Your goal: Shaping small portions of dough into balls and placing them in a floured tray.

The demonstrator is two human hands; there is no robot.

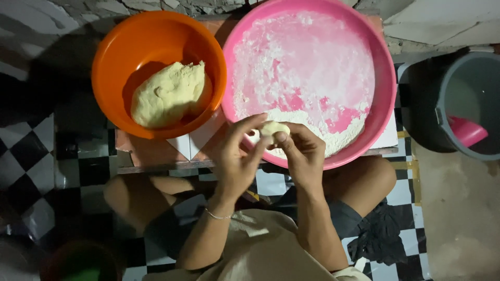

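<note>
So both hands meet over the near rim of the pink basin (383,67), pinching one small dough ball (274,128) between them. Left hand (235,156): grip part-curled, thumb and forefinger arched up to the ball's left side, the other fingers loosely folded, a thin bracelet (216,215) at the wrist. Right hand (302,153): grip closed on the ball from the right and from under it, with the thumb tip pressed on top. The ball is pale yellow, mostly covered by fingertips; only its top shows, so its shape is hard to tell. It hangs above the flour (317,132) heaped at the basin's near edge, and whether it touches the flour cannot be told. The basin floor is dusted white with pink patches showing through. An orange bowl (112,57) just left of the basin holds a big dough lump (169,93), well apart from the hands. Both vessels sit on a low desk (151,151), largely hidden under them. A grey bucket (458,104) at right is cut off by the frame, with a pink scoop (466,131) inside, partly hidden. The knees and checkered floor (31,156) are dim, and a dark round thing at bottom left is unreadable.
</note>
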